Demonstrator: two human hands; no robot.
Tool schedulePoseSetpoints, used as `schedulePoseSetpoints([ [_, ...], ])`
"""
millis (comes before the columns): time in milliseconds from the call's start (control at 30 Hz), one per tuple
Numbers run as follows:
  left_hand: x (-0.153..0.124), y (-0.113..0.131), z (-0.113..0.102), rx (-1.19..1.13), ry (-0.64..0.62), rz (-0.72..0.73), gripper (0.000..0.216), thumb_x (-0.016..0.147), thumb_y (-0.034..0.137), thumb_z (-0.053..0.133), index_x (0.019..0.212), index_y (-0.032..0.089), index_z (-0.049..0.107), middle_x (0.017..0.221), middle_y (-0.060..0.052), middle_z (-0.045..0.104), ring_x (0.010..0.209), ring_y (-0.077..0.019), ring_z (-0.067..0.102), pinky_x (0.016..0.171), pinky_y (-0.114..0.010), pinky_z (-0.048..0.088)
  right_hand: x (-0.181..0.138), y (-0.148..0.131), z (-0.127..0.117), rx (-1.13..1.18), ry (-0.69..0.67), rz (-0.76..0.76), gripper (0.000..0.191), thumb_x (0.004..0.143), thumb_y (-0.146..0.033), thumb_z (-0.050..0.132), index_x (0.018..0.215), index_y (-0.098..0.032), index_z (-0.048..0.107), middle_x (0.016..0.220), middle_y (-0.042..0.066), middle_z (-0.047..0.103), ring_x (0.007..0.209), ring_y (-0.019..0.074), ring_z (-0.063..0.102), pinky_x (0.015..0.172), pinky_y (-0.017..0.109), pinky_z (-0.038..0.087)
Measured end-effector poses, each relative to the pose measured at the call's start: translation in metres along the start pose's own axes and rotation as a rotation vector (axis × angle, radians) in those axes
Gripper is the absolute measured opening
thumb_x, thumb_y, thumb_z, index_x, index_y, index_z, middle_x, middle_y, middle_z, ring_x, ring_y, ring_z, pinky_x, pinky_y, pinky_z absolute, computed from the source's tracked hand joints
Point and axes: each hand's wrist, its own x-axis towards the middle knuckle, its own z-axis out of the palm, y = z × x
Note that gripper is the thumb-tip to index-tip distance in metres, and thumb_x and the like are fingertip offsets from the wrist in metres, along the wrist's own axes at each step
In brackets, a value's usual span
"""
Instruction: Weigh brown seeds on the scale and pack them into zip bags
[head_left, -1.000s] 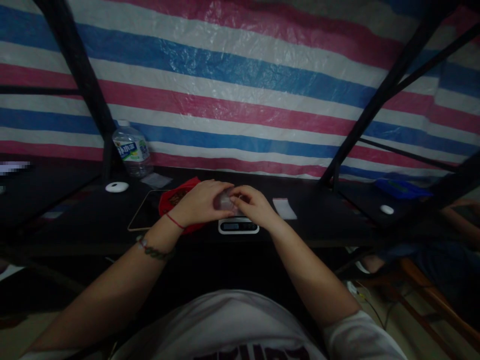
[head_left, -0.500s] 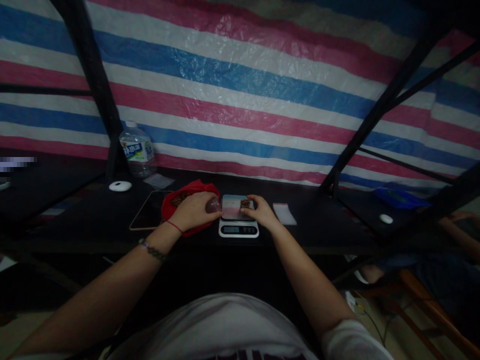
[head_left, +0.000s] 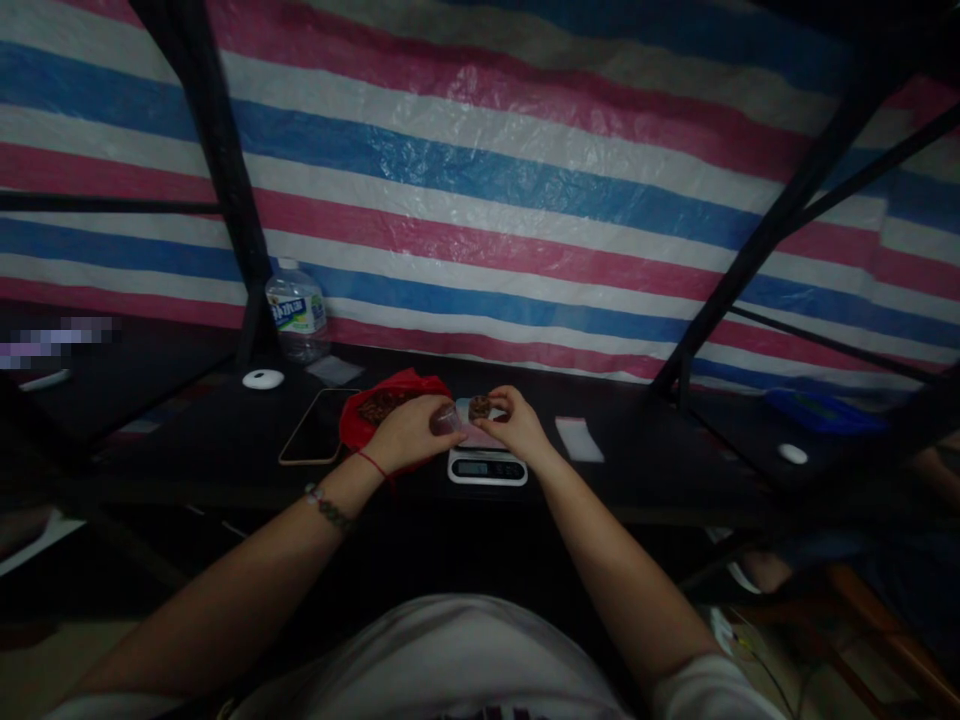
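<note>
My left hand [head_left: 411,430] is closed on a small clear plastic cup [head_left: 448,417], held at the left edge of the kitchen scale [head_left: 457,478]. Between the thumb and fingers of my right hand [head_left: 519,428] is a small cup of brown pieces [head_left: 479,406], over the scale's plate and close to the clear cup. What the brown pieces are is too dim to tell. An open red plastic bag [head_left: 427,384] lies under and behind my left hand, with more brown pieces [head_left: 381,405] inside. The scale's display is lit, but its digits are unreadable.
Left of the bag lies a dark phone or tablet [head_left: 311,430]. Behind it are a white oval object [head_left: 263,380], a flat clear bag [head_left: 334,371] and a large plastic bottle [head_left: 298,320]. Small white bags [head_left: 579,440] lie right of the scale. Black frame bars [head_left: 225,170] flank the table.
My right hand has raised the cup of brown pieces from the scale's plate and brought it left, nearer the clear cup. The whole view has shifted slightly.
</note>
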Motion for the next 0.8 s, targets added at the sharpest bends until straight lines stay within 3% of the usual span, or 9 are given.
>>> schedulePoseSetpoints([
  [233, -0.001, 0.011, -0.006, -0.066, 0.029, -0.012, 0.046, 0.075, 0.054, 0.061, 0.105, 0.019, 0.063, 0.1, -0.006, 0.068, 0.091, -0.0231, 0.063, 0.079, -0.033, 0.047, -0.001, -0.025, -0.002, -0.122, -0.132, -0.194, 0.034, 0.068, -0.022, 0.071, 0.102, -0.02, 0.063, 0.103, 0.005, 0.066, 0.096, 0.0189, 0.062, 0.078, 0.031, 0.05],
  [400, -0.003, 0.017, -0.006, -0.142, 0.064, -0.015, 0.048, 0.076, 0.055, 0.06, 0.107, 0.019, 0.062, 0.102, -0.006, 0.068, 0.092, -0.0232, 0.064, 0.081, -0.034, 0.048, 0.003, -0.037, -0.013, -0.15, -0.24, -0.376, 0.036, 0.072, -0.017, 0.068, 0.108, -0.02, 0.067, 0.108, 0.008, 0.065, 0.102, 0.0205, 0.06, 0.088, 0.035, 0.049],
  [600, -0.005, 0.024, 0.001, -0.289, 0.112, -0.013, 0.052, 0.076, 0.052, 0.063, 0.114, 0.016, 0.058, 0.109, -0.007, 0.066, 0.098, -0.0221, 0.063, 0.087, -0.034, 0.048, 0.008, -0.044, -0.015, 0.032, -0.31, -0.254, 0.057, 0.074, -0.02, 0.069, 0.129, -0.024, 0.054, 0.121, 0.008, 0.062, 0.104, 0.0197, 0.062, 0.087, 0.034, 0.052],
  [800, -0.005, 0.028, 0.001, -0.387, 0.137, -0.075, 0.05, 0.074, 0.048, 0.065, 0.113, 0.017, 0.057, 0.11, -0.007, 0.066, 0.099, -0.0226, 0.063, 0.088, -0.035, 0.049, 0.007, -0.047, -0.017, 0.13, -0.313, -0.234, 0.061, 0.074, -0.025, 0.07, 0.131, -0.023, 0.051, 0.119, 0.009, 0.062, 0.106, 0.0204, 0.061, 0.089, 0.036, 0.052],
])
